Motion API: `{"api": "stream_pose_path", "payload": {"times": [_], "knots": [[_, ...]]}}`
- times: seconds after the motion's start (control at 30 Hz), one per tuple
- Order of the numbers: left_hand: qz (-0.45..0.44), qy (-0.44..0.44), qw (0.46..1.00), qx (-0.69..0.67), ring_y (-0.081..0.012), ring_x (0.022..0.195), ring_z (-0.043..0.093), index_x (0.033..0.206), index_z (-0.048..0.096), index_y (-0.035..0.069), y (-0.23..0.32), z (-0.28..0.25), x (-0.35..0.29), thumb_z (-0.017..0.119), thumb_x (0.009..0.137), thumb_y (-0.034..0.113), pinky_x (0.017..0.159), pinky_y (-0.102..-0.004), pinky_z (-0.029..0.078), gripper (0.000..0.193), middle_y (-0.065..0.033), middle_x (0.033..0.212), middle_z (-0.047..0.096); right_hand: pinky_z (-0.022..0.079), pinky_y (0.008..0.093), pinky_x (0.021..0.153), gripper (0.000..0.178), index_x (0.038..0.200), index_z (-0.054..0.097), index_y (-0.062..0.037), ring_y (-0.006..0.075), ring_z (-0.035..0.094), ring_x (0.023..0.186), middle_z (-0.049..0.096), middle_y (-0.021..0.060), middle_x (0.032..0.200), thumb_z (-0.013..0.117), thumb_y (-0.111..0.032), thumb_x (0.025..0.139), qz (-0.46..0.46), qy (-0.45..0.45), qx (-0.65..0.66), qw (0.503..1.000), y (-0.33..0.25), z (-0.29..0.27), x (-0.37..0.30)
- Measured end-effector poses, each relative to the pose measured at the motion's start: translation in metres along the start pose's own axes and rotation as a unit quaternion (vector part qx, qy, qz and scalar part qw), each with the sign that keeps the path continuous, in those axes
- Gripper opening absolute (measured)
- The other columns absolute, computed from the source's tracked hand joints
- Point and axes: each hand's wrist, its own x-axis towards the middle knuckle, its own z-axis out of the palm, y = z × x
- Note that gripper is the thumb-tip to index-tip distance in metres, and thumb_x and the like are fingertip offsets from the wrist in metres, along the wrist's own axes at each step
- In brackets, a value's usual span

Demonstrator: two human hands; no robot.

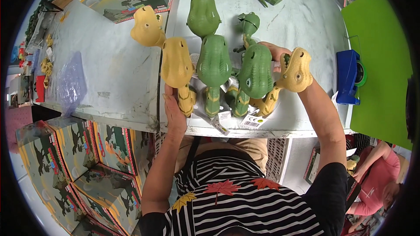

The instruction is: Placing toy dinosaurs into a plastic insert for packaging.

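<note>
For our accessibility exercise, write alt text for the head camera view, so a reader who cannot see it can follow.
A person's left hand and right hand gather a row of green and yellow toy dinosaur grabbers at the edge of a worn grey table. More dinosaurs lie behind; a blue tape dispenser sits right, printed boxes stacked lower left.

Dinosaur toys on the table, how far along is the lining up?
Done: two green toys and a yellow toy lie side by side at the table edge. In hand: left hand at the yellow one's handle, right hand behind another pair. Left: loose ones farther back.
</note>
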Motion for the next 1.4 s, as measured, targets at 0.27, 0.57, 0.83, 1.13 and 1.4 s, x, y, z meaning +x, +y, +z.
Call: {"api": "stream_pose_path", "payload": {"times": [0.27, 0.57, 0.83, 1.13, 1.4], "knots": [[0.016, 0.033, 0.999, 0.019, -0.0173, 0.113, 0.045, 0.141, 0.023, 0.006, -0.006, 0.008, -0.002, 0.017, 0.093, 0.059, 0.093, -0.0294, 0.037, 0.072, -0.0065, 0.134, 0.041, 0.047, 0.0240, 0.076, 0.050, 0.115, 0.050, 0.0020, 0.0094, 0.057, 0.083, 0.059, 0.0035, 0.093, 0.071, -0.024, 0.077, 0.104, 0.029, -0.105, 0.989, -0.046, 0.039, 0.017], [-0.072, 0.055, 0.967, -0.237, -0.0167, 0.116, 0.043, 0.142, 0.020, 0.009, -0.009, 0.003, -0.004, 0.014, 0.093, 0.058, 0.095, -0.0303, 0.036, 0.070, -0.0055, 0.137, 0.037, 0.040, 0.0341, 0.100, 0.051, 0.132, 0.037, -0.0040, 0.0210, 0.051, 0.115, 0.049, 0.0134, 0.128, 0.059, -0.016, 0.087, 0.264, 0.013, -0.209, 0.941, -0.068, 0.041, 0.021], [-0.005, 0.011, 0.999, 0.040, -0.0159, 0.113, 0.045, 0.142, 0.021, 0.008, -0.011, 0.007, -0.005, 0.013, 0.093, 0.059, 0.094, -0.0293, 0.037, 0.071, -0.0052, 0.135, 0.039, 0.043, 0.0282, 0.083, 0.042, 0.109, 0.053, -0.0005, 0.0148, 0.052, 0.087, 0.057, 0.0045, 0.098, 0.070, -0.010, 0.072, 0.035, 0.118, -0.175, 0.977, -0.030, 0.043, -0.006], [-0.005, 0.023, 0.999, 0.023, -0.0189, 0.121, 0.039, 0.140, 0.024, 0.002, -0.003, 0.011, -0.004, 0.019, 0.095, 0.054, 0.101, -0.0315, 0.030, 0.069, -0.0107, 0.135, 0.038, 0.043, 0.0288, 0.078, 0.039, 0.104, 0.054, -0.0030, 0.0136, 0.050, 0.084, 0.056, 0.0030, 0.093, 0.071, -0.011, 0.070, -0.021, 0.044, -0.395, 0.918, -0.035, 0.035, -0.009], [0.388, 0.015, 0.881, 0.271, -0.0279, 0.108, 0.054, 0.130, 0.037, -0.002, 0.160, 0.045, 0.034, 0.043, 0.093, 0.029, 0.093, -0.0388, 0.041, 0.049, -0.0153, 0.122, 0.052, 0.044, 0.0329, 0.079, 0.053, 0.115, 0.052, -0.0046, 0.0200, 0.054, 0.087, 0.058, 0.0076, 0.096, 0.071, -0.018, 0.067, 0.026, 0.059, -0.268, 0.961, -0.016, 0.029, -0.014]]}}
